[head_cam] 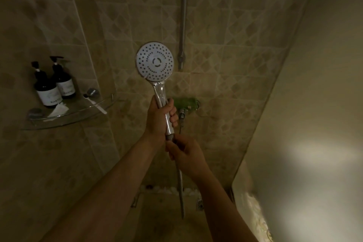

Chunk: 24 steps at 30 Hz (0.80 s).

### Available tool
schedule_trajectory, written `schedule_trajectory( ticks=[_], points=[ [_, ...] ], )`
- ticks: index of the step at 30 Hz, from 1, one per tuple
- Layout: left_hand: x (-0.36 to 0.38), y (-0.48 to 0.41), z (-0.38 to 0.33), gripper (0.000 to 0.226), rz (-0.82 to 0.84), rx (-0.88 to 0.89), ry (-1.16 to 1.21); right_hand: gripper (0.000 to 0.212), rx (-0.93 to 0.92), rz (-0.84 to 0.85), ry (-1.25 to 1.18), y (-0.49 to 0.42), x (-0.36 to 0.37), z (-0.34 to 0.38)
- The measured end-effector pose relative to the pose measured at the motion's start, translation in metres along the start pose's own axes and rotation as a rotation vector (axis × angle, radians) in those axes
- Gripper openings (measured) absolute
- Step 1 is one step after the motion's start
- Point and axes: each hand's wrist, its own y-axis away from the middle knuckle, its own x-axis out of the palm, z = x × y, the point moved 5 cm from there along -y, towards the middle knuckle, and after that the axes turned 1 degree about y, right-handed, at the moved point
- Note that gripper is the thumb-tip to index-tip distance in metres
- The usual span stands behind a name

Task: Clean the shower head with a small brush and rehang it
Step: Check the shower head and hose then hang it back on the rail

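The shower head (155, 61) is held upright in the middle of the view, its round white face with many holes turned toward me. My left hand (160, 118) is wrapped around its chrome handle. Just below, my right hand (185, 154) is closed on the hose (180, 188) at the joint with the handle; the hose hangs down toward the floor. A small brush (95, 103) with a white handle lies on the glass corner shelf (78, 116) at the left, apart from both hands.
Two dark pump bottles (53, 84) stand on the shelf's left part. A vertical chrome riser bar (183, 17) runs up the tiled wall. The mixer valve (185, 105) sits just right of my left hand. A glass panel (261, 124) bounds the right side.
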Motion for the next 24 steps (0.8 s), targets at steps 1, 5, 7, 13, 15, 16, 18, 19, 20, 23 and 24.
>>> schedule_trajectory(
  ticks=[1,5,7,13,15,16,18,19,20,23,24],
  points=[
    [0.001,0.0,0.002,0.016,0.01,-0.038,0.006,0.023,0.003,0.017,-0.039,0.001,0.0,-0.001],
    [0.001,0.004,0.011,0.017,0.025,-0.18,-0.001,0.023,0.181,0.144,-0.447,0.004,0.007,-0.012],
    [0.001,0.005,0.014,0.018,0.009,-0.175,-0.052,0.019,0.283,0.182,-0.65,0.008,0.015,-0.016],
    [-0.003,-0.002,0.02,0.014,-0.069,-0.1,-0.116,0.026,0.201,0.015,-0.381,0.007,0.003,-0.022],
    [-0.007,-0.003,0.024,0.012,-0.101,-0.1,-0.144,0.021,0.145,-0.038,-0.304,0.008,-0.002,-0.021],
    [-0.009,-0.003,0.027,0.014,-0.127,-0.098,-0.139,0.019,0.133,-0.079,-0.298,0.008,-0.003,-0.022],
    [-0.011,-0.003,0.033,0.029,-0.193,-0.103,-0.077,0.015,0.156,-0.207,-0.365,0.009,-0.006,-0.029],
    [-0.012,-0.002,0.036,0.038,-0.213,-0.109,-0.034,0.013,0.181,-0.272,-0.41,0.01,-0.008,-0.033],
    [-0.013,-0.002,0.039,0.043,-0.214,-0.113,0.003,0.012,0.196,-0.31,-0.445,0.01,-0.01,-0.035],
    [-0.018,-0.001,0.04,0.038,-0.163,-0.107,0.011,0.017,0.145,-0.251,-0.378,0.007,-0.011,-0.035],
    [-0.02,0.0,0.038,0.036,-0.15,-0.092,-0.011,0.021,0.12,-0.215,-0.34,0.006,-0.009,-0.033]
  ],
)
